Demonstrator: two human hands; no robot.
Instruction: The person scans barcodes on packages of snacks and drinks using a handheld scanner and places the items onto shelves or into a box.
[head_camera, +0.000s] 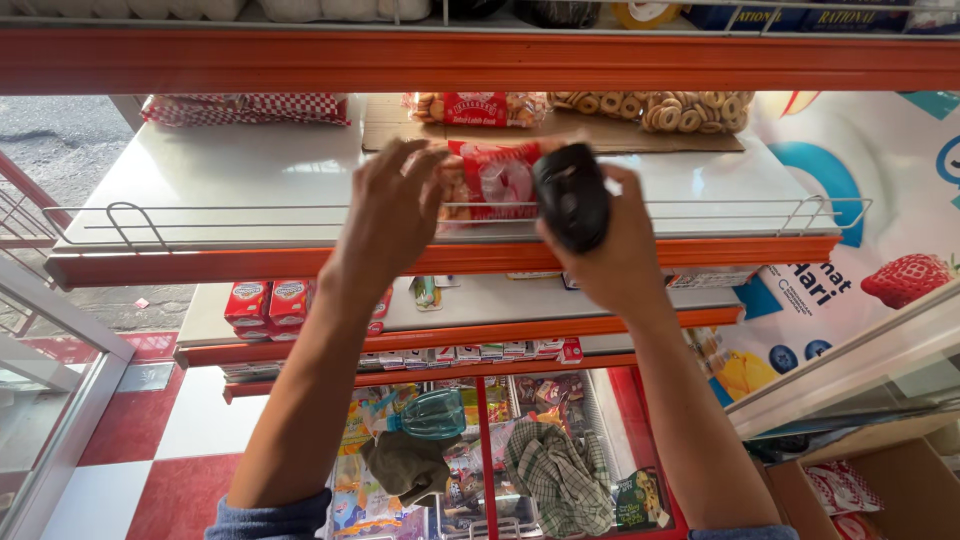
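Both of my arms reach up over the wire rail of a white shelf (220, 190) with an orange front edge. My left hand (392, 205) grips the left end of a clear packet of biscuits with a red label (492, 178), held just above the shelf. My right hand (612, 240) is at the packet's right end and also holds a black rounded device (571, 195) against its fingers. Behind the packet, on a sheet of cardboard (385, 125), lie another biscuit packet (478, 108) and a bag of ring-shaped biscuits (660, 108).
A red-and-white checked packet (245, 108) lies at the shelf's back left. Lower shelves carry small red boxes (268, 302). Below stands a wire basket with snack packs, cloths and a green bottle (432, 415). A cardboard box (880, 490) sits at lower right.
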